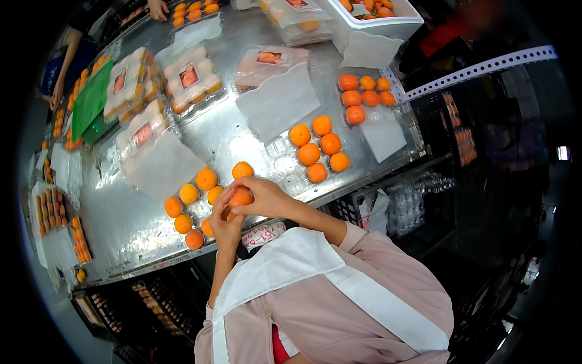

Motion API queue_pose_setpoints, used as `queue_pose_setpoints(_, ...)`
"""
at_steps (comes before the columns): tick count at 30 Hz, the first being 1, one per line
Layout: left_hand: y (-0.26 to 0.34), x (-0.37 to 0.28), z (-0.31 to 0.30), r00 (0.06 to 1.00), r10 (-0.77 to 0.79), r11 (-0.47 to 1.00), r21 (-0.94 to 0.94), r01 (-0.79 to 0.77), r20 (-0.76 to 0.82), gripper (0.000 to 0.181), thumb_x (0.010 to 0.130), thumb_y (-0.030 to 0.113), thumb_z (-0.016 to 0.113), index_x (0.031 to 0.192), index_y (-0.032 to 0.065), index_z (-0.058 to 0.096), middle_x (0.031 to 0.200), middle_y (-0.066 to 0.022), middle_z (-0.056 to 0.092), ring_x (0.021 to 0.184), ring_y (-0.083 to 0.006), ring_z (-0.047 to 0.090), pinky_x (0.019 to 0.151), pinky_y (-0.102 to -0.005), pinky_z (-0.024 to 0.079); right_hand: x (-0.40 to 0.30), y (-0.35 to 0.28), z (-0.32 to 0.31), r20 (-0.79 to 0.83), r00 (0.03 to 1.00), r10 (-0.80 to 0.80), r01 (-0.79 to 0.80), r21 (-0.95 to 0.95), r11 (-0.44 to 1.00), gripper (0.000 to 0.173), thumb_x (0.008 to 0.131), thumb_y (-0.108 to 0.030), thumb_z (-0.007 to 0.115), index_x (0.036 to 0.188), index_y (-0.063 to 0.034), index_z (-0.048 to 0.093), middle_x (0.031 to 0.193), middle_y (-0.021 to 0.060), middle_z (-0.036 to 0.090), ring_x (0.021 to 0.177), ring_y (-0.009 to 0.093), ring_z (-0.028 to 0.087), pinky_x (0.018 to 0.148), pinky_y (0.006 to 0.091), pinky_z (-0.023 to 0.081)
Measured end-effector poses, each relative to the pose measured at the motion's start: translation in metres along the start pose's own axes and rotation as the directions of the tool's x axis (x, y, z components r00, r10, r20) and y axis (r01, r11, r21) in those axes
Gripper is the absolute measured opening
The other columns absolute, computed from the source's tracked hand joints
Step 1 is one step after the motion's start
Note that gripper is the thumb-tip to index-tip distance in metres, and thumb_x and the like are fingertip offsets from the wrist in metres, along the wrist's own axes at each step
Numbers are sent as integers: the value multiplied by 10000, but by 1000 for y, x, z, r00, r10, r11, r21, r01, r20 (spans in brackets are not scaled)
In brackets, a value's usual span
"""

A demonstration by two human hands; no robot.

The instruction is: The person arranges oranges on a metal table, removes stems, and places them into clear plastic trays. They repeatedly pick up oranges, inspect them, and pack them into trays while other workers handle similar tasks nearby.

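Note:
Just above the table's near edge, a round orange fruit (241, 197), which looks like a persimmon, is held between my hands. My right hand (264, 196) curls its thumb and fingers around it from the right. The fingers of my left hand (225, 225) touch it from the left. Beneath and beside them is a clear plastic tray (198, 210) with several orange fruits in it, partly hidden by my left hand. A single orange fruit (242, 169) lies just beyond my hands. A second clear tray (285, 164) to the right has fruits in some of its cups.
White liner sheets (159, 166) cover packed, labelled trays on the metal table (113, 236). A third fruit tray (369, 96) sits near the right edge, below a white foam box (377, 28) of fruit. A green crate (92, 102) stands left. Other people's hands (158, 9) are across the table.

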State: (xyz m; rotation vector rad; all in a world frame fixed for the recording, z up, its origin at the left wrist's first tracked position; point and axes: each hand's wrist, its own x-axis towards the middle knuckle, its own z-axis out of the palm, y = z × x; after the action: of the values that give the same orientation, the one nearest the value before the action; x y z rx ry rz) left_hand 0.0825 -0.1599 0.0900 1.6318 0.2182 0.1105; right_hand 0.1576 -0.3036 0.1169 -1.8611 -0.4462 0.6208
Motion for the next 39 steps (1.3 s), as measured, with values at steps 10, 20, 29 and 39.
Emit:
queue_pose_setpoints(10,14,3,11,982,182,942,277,-190,55,497,734,-44,672,1194,11,493,1240,-136,492,1127,-226,507,929,-332,434,-3,8,-3,-52,998,18,-11,133,991,573,682,-313,754,1130,-26,542,1073,148,592,996,258,578,852,353,466)
queue_pose_setpoints(20,8,-1,10,987,-162,961,-223,163,23,445,790,63,645,1195,30,466,1173,-145,491,1022,-256,541,826,-339,509,2,41,-62,-363,931,49,-29,60,998,545,719,-243,761,1160,-3,549,1082,121,580,908,195,595,776,280,494)
queue_pose_setpoints(29,9,0,-1,880,-379,460,-767,447,286,372,870,258,539,1154,31,462,1086,-163,527,975,-286,574,726,-379,567,-25,112,-220,-849,526,43,-738,-431,519,569,673,-383,758,1078,-57,530,1064,139,525,1021,330,516,785,460,477)
queue_pose_setpoints(39,8,2,0,850,-445,519,-692,502,283,360,852,230,566,1139,35,470,1076,-150,541,962,-268,583,736,-372,565,-40,150,-243,-857,507,93,-476,-188,859,467,757,-374,688,1078,-45,607,1021,149,599,931,290,597,750,411,514)
